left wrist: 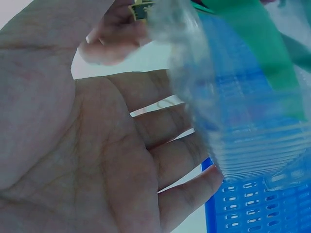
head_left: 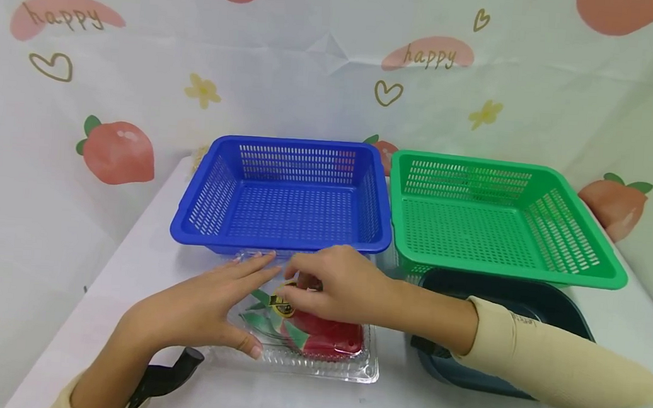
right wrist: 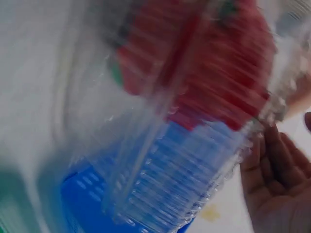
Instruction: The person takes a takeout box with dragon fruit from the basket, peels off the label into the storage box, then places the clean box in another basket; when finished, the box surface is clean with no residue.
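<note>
A clear plastic clamshell box (head_left: pixel 321 368) sits on the table in front of the blue basket. Through its lid show a red item (head_left: pixel 328 337) and green leaf-like shapes (head_left: pixel 295 333); their kind is unclear. My left hand (head_left: pixel 200 309) spreads along the box's left side, fingers nearly straight. In the left wrist view, its fingertips (left wrist: pixel 206 182) reach the box's ribbed wall. Above the lid, my right hand (head_left: pixel 343 287) has bent fingers, its thumb and index at a round yellow-and-black sticker (head_left: pixel 284 300). Whether they pinch the sticker or only touch it is unclear.
A blue basket (head_left: pixel 278 246) stands behind the box, with a green basket (head_left: pixel 504 271) to its right. Under my right forearm lies a dark tray (head_left: pixel 558 309), a black object partly hidden at its left edge. A black strap-like piece (head_left: pixel 169 373) is by my left wrist.
</note>
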Demonstrator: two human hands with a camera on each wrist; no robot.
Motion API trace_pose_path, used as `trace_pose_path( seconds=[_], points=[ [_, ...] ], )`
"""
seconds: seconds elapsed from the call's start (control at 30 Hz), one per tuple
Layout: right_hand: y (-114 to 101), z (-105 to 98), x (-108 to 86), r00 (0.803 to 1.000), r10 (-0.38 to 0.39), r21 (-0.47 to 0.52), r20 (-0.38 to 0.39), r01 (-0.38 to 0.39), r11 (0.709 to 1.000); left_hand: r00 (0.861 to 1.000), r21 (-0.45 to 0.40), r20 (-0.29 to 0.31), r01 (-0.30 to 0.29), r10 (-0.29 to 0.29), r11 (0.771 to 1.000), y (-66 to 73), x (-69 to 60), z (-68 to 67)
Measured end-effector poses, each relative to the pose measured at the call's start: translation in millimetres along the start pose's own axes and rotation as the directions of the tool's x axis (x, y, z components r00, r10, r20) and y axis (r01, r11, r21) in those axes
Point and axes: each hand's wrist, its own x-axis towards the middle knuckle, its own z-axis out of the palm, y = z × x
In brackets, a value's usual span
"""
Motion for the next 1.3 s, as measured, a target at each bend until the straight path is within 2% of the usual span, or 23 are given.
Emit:
trace_pose_path(
  seconds=[0.03,0.07,0.17,0.2,0.27,0.33,0.4,0.5,0.63,0.8,0.9,0.97,1.1,1.3],
  points=[
    [0,-1,2.9,0.994,0.102,0.091,0.027,-0.104,0.99,1.0,0.004,-0.002,-0.004,0.004,1.0,0.0,-0.3,-0.1],
    [0,-3,6.3,0.979,0.195,0.165,0.065,-0.204,0.965,1.0,0.004,-0.002,-0.001,0.001,1.0,0.0,-0.5,-0.2],
    [3,-6,14.7,0.899,0.389,0.299,0.199,-0.434,0.85,1.0,-0.002,0.004,0.016,-0.016,1.0,0.3,-1.2,-0.4],
    [4,-6,16.6,0.877,0.423,0.332,0.229,-0.479,0.812,1.0,-0.002,0.005,0.02,-0.02,1.0,0.3,-1.3,-0.4],
    [5,-5,18.8,0.848,0.461,0.376,0.261,-0.53,0.761,1.0,-0.003,0.007,0.025,-0.025,1.0,0.4,-1.4,-0.3],
    [5,-5,19.1,0.833,0.479,0.381,0.275,-0.552,0.741,1.0,0.003,0.007,0.022,-0.022,1.0,0.3,-1.5,0.0],
    [3,-5,18.3,0.833,0.478,0.375,0.278,-0.552,0.745,1.0,0.014,0.005,0.012,-0.012,1.0,0.0,-1.3,0.2],
    [0,-5,16.8,0.846,0.461,0.37,0.268,-0.532,0.761,1.0,0.022,0.0,0.003,-0.003,1.0,-0.4,-1.1,0.3],
    [-7,-6,13.0,0.885,0.403,0.431,0.234,-0.466,0.773,1.0,0.015,-0.001,0.009,-0.009,1.0,-0.3,-1.8,0.5],
    [-21,-14,3.3,0.947,0.288,0.548,0.14,-0.316,0.775,1.0,-0.008,-0.008,-0.003,0.003,1.0,0.4,-1.2,0.2],
    [-26,-24,-2.3,0.961,0.265,0.579,0.082,-0.263,0.772,1.0,-0.008,-0.014,-0.01,0.01,1.0,0.5,-0.1,-0.3],
    [-26,-30,-6.6,0.956,0.288,0.591,0.06,-0.267,0.761,1.0,-0.005,-0.009,-0.003,0.003,1.0,0.6,0.3,-0.8],
    [-18,-37,-18.2,0.932,0.36,0.592,0.053,-0.319,0.74,1.0,0.002,0.009,0.016,-0.016,1.0,0.8,1.0,-1.3],
    [-4,-47,-35.9,0.874,0.484,0.596,0.043,-0.411,0.689,1.0,0.005,0.015,0.021,-0.021,1.0,0.9,1.3,-1.1]
  ],
)
